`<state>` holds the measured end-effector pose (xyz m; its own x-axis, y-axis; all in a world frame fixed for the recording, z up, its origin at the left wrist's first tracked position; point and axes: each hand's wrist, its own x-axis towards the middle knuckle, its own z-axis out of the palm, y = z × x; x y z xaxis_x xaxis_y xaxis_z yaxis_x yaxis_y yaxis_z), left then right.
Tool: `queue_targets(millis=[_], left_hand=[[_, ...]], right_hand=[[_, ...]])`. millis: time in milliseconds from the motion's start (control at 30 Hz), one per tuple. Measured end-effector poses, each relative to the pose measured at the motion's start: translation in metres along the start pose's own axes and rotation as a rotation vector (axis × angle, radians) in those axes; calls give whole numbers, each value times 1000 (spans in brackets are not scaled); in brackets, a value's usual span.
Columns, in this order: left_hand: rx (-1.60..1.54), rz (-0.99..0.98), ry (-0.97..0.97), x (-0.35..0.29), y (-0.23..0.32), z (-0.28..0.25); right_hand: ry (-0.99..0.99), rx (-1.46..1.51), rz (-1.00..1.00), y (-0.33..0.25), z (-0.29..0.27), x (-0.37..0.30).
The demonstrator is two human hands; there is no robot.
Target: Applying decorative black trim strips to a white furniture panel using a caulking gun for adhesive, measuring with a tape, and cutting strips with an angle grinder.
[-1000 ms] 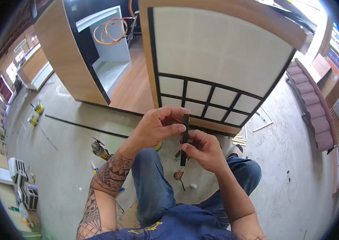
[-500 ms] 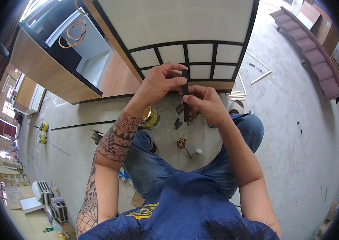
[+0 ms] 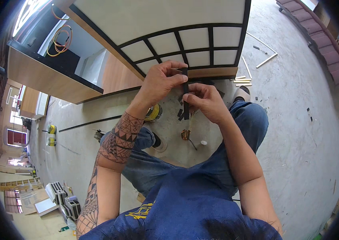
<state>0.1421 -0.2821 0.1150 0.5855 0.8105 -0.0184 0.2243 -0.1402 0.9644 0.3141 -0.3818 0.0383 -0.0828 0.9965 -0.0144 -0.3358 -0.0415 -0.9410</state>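
A short black strip [image 3: 186,90] stands nearly upright in the picture between my hands. My left hand [image 3: 164,80] pinches its upper end between thumb and fingers. Lower down, my right hand [image 3: 206,101] grips the same strip, its thumb pressed on the strip's side. Just beyond the hands rises a white panel [image 3: 195,18] with a black grid of strips near its bottom and a wooden edge. Several small black offcuts [image 3: 180,115] lie on the floor below my hands. A tape measure [image 3: 185,135] rests there too, its end toward my right hand.
A yellow can [image 3: 153,113] stands by my left wrist. One long black strip [image 3: 89,123] lies on the floor at left. A wooden cabinet [image 3: 49,76] with coiled orange cable [image 3: 59,41] fills the far left. Pale sticks [image 3: 243,81] lie beyond my right foot; a mauve padded piece [image 3: 317,36] stands far right.
The view has shifted, so the panel and cabinet sit differently in the picture. Both hands still hold the black strip in much the same grip.
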Motion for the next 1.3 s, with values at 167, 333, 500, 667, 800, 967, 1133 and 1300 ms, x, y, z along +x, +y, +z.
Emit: queue_targets(millis=[167,333,500,667,800,967,1133,1300], left_hand=[[-84,-38,-22,3,-2,3],[-55,-49,-10,2,-2,7],[-41,-59,-24,0,-3,6],[-27,-84,-18,-4,-5,4],[-59,-89,-8,-4,-15,0],[-2,-79,-17,-9,-15,0],[-29,20,21,-28,-12,5],[-1,-5,-4,-34,-22,-6]], right_hand=[[-22,-66,23,5,-9,-1],[-16,-31,31,5,-11,-4],[-58,-38,64,7,-13,-3],[-56,-23,74,5,-10,-3],[-75,-31,94,8,-11,0],[-83,-7,84,17,-12,-1],[-107,-57,2,25,-9,-7],[-135,-53,28,27,-3,-7]])
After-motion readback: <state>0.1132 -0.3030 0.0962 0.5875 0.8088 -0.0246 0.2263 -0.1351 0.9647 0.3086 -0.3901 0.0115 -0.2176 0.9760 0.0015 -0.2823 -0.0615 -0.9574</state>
